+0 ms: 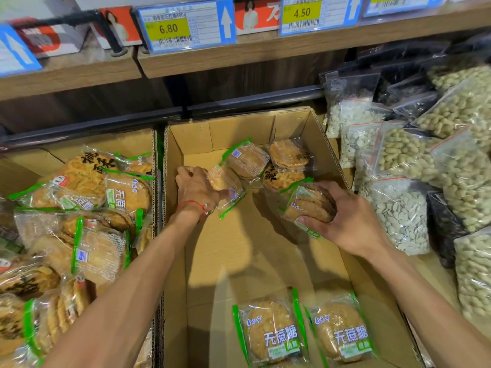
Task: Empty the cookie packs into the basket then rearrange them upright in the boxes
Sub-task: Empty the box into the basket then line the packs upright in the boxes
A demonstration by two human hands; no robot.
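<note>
Nearest: two flat packs (271,332), face up and side by side at the near end of the middle box (239,251), green-edged wrappers, a narrow gap between them. The box is open-topped cardboard and its mid floor is bare. Both forearms reach in over the near edge. Right hand (348,221) is past mid-box, by the right wall. Its fingers (329,187) are curled over the top of the right-hand pack (310,201), thumb under its near side. That pack stands on edge, tilted, cookies seen edge-on; whether it touches the box floor, cannot tell. Left hand (195,188) is further in, near the left wall, with a red cord (192,204) on the wrist. Its fingers are closed round the left-hand pack (225,181), thumb along the near side, the pack leaning to the right. Beyond, toward the far right corner, three far packs (289,154) are piled against one another, the leftmost overlapping the left-hand pack. The left box (106,140) sits just beside the middle box's left wall, heaped with loose packs (98,251) lying every way. Right of the middle box, clear seed and nut bags (403,213) are stacked on the same shelf. Farthest: upper shelf (239,57) edge, with price labels (170,29) reading 6.80 and 4.50.
</note>
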